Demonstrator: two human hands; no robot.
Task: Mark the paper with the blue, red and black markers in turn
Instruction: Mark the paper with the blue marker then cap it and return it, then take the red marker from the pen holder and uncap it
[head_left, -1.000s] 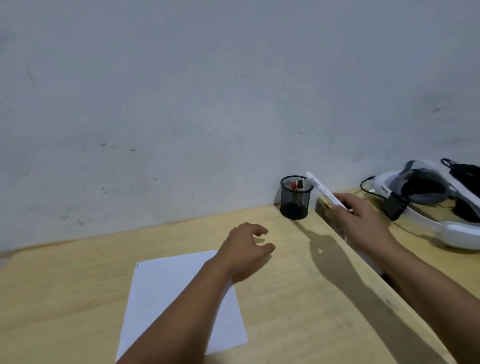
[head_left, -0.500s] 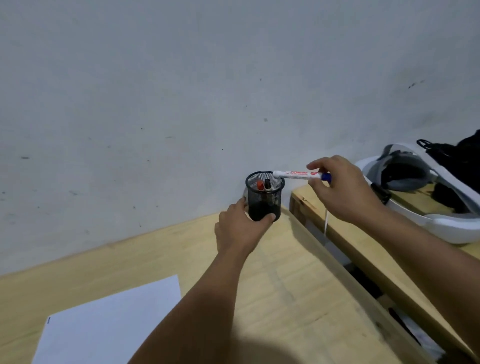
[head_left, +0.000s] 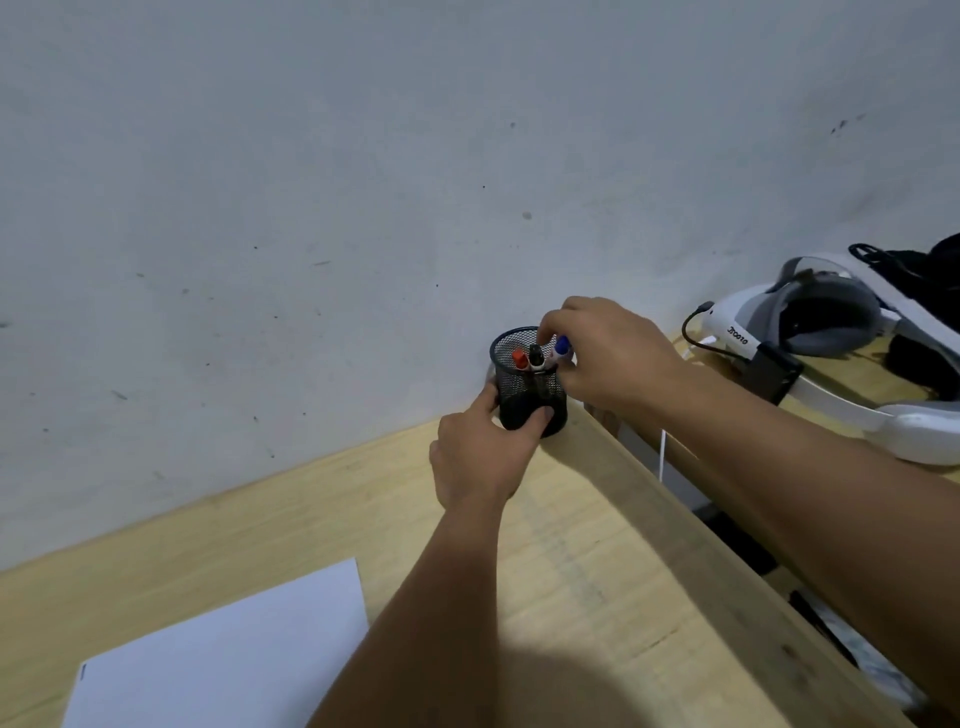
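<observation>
Wrapping around the lower wall of the black mesh pen cup (head_left: 524, 387), the left hand (head_left: 480, 457) has its grip closed on it, thumb on the near side and fingers on the far side. The cup stands at the far right corner of the wooden tabletop (head_left: 597, 561), close against the grey wall (head_left: 363, 182). Three markers stand upright inside it: the red marker (head_left: 518, 358) to the left, the black marker (head_left: 536, 356) in the middle and the blue marker (head_left: 560, 347) to the right, their caps rising above the rim. The right hand (head_left: 613, 358) hangs over the cup's right edge with its grip pinched closed on the blue marker, fingertips curled over the cap end. The white paper (head_left: 223, 660) lies flat near the lower left, well apart from the cup, with a small dark mark at its left edge. A white headset (head_left: 810, 332) with a black cable rests on a second wooden surface to the right.
</observation>
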